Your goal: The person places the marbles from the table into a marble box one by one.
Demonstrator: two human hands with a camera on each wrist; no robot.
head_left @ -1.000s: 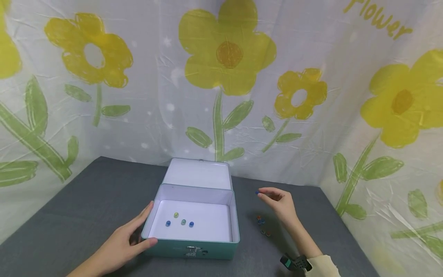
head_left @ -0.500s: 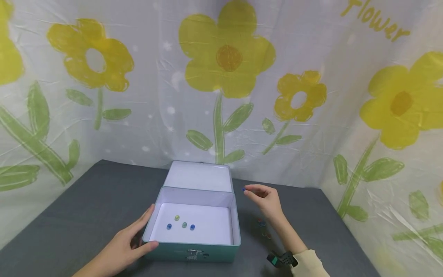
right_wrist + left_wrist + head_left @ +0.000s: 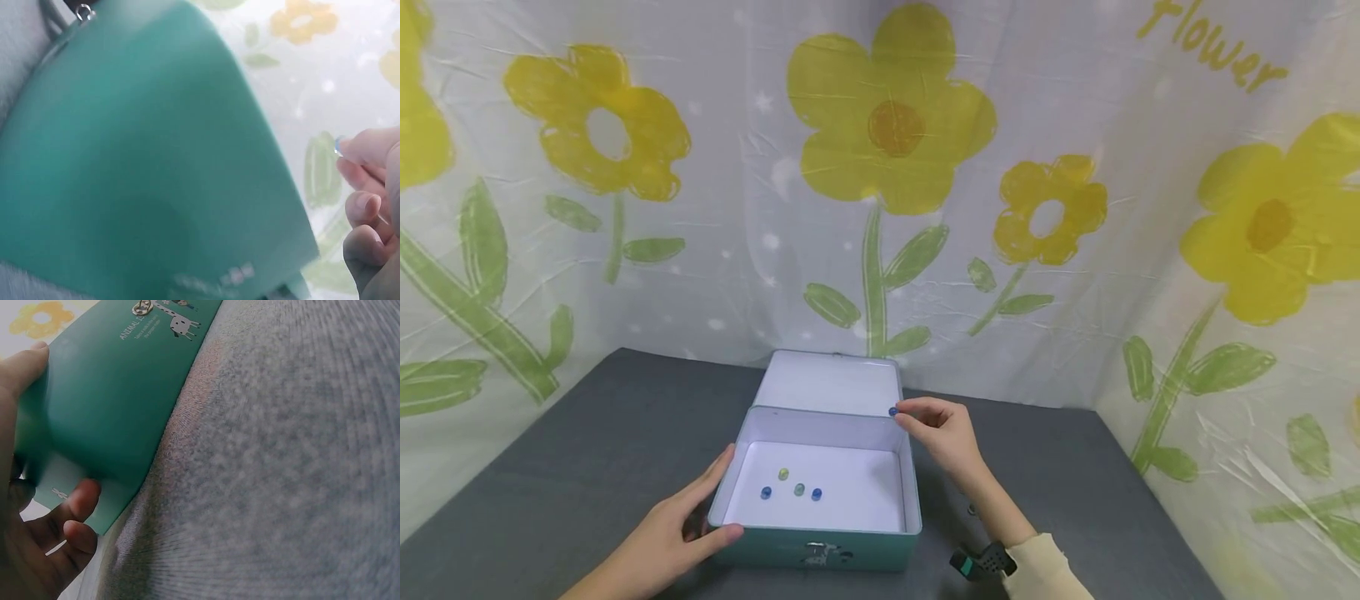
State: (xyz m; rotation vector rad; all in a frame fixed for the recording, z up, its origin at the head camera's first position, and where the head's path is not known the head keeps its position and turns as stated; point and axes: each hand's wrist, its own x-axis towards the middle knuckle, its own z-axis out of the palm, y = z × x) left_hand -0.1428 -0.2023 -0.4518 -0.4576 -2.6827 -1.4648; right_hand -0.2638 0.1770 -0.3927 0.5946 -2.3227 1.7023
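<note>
A green tin box (image 3: 820,546) with a white inside stands with its lid (image 3: 831,383) tipped back. On its floor lie a yellow-green bead (image 3: 783,474), a pale green bead (image 3: 799,490) and two blue beads (image 3: 766,493). The left hand (image 3: 662,529) grips the box's left side, thumb at the front rim; the left wrist view shows that hand (image 3: 47,531) against the green wall (image 3: 106,394). Between thumb and forefinger the right hand (image 3: 943,437) pinches a small blue bead (image 3: 892,412) at the box's back right corner. That hand (image 3: 375,206) also appears in the right wrist view.
A small bead (image 3: 972,510) lies on the dark grey tabletop (image 3: 1045,467) right of the box, partly behind the right forearm. A flowered curtain (image 3: 737,208) hangs behind and beside the table. A dark band (image 3: 983,561) circles the right wrist.
The right hand has moved left with its blue bead, from beyond the box's right side to its back right corner. Its forearm now covers most of the loose beads. The left hand keeps its hold.
</note>
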